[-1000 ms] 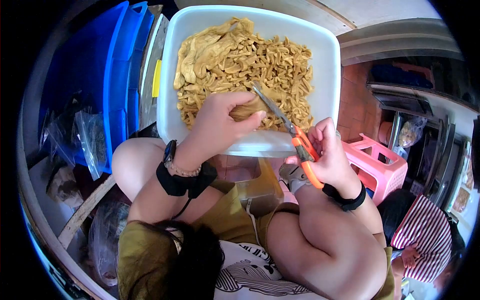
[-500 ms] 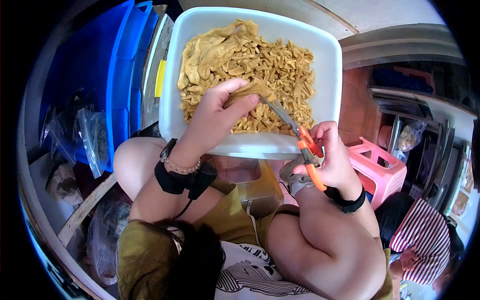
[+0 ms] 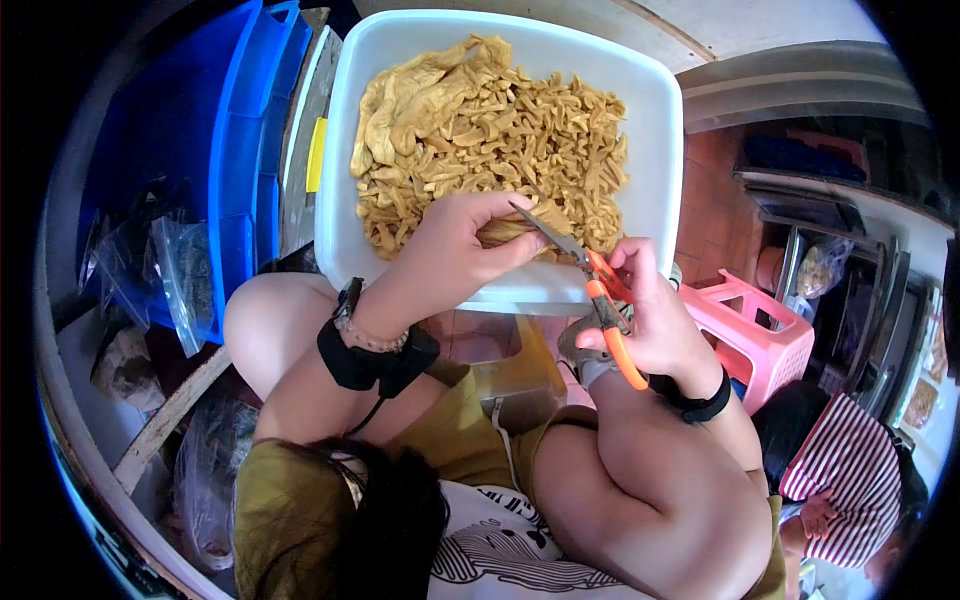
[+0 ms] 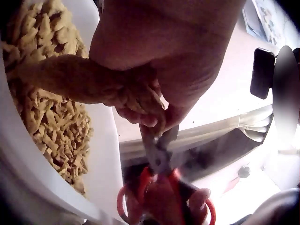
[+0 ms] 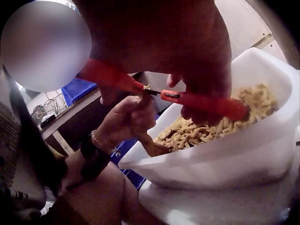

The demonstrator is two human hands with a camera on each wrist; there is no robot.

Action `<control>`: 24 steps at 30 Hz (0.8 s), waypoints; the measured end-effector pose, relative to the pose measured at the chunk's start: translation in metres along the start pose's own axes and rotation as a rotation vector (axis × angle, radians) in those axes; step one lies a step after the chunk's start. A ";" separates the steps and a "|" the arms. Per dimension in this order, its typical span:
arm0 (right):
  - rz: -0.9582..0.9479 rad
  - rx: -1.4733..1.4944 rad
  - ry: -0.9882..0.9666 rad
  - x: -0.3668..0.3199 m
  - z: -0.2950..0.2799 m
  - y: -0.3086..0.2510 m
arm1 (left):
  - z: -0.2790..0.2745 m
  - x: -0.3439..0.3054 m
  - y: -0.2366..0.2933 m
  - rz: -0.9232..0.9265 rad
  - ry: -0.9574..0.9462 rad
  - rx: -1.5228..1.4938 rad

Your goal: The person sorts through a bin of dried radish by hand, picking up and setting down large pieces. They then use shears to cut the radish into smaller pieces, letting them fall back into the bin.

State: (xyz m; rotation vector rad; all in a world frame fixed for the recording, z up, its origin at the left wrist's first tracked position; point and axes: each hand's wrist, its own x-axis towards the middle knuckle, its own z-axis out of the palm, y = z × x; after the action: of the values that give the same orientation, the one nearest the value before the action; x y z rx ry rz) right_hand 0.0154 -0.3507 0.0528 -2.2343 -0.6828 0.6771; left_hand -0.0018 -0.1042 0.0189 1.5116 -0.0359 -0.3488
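My left hand pinches a soft tan piece over the near side of a white tub. In the left wrist view that piece hangs long from the fingers, its end between the scissor blades. My right hand grips orange-handled scissors, fingers in the handles; the blades are parted and point at the left fingertips. Cut strips fill much of the tub, with larger uncut pieces at its far left.
Blue crates stand left of the tub, with plastic bags hanging there. A pink stool stands at the right. Beyond it, at the lower right, is a person in a striped shirt. A brown stool is below the tub.
The left hand rose with the piece, then came back down and slightly right. The scissors followed at its fingertips, and their blades now lie across the near end of the piece.
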 end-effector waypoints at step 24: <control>0.047 0.076 0.147 -0.003 0.002 -0.003 | -0.015 0.009 -0.005 -0.100 0.032 -0.081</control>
State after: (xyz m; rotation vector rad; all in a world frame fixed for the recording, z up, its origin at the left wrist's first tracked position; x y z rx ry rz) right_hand 0.0108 -0.3497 0.0542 -2.2102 -0.5245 0.5456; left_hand 0.0092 -0.0920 0.0108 1.4411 0.0780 -0.4015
